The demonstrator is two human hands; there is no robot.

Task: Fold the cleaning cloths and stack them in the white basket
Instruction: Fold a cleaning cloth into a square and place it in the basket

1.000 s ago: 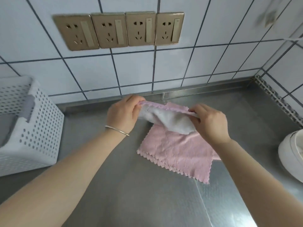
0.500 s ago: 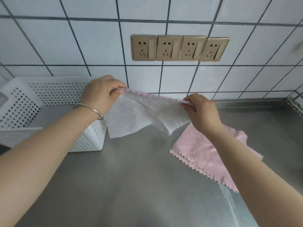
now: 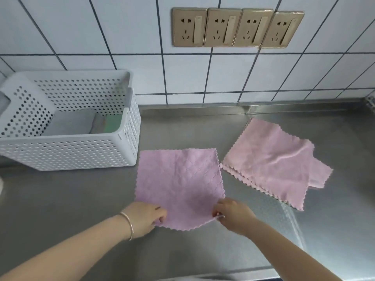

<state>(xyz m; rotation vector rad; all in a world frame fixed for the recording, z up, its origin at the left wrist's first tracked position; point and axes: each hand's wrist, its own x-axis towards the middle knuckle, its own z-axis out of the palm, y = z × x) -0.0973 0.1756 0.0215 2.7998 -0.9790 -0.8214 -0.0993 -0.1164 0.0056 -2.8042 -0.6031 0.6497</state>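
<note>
Half a second before, both hands had held the pink cloth [image 3: 179,183] up in the air; now it lay spread flat on the steel counter [image 3: 81,199], just right of the white basket [image 3: 67,151] and close to its near right corner. The left hand [image 3: 145,218], a bangle [image 3: 127,225] on its wrist, pinched the cloth's near left corner, and the right hand [image 3: 233,216] pinched the near right corner, which was lifted a little off the counter. A second pile of pink cloths [image 3: 272,163] lay to the right, its near left corner almost touching the spread one; it looked like two layers, though the view did not settle that. Inside the basket lay folded cloths [image 3: 81,123], grey and perhaps one green. On the tiled wall [image 3: 101,37] at the far side sat four gold sockets [image 3: 237,27].
</note>
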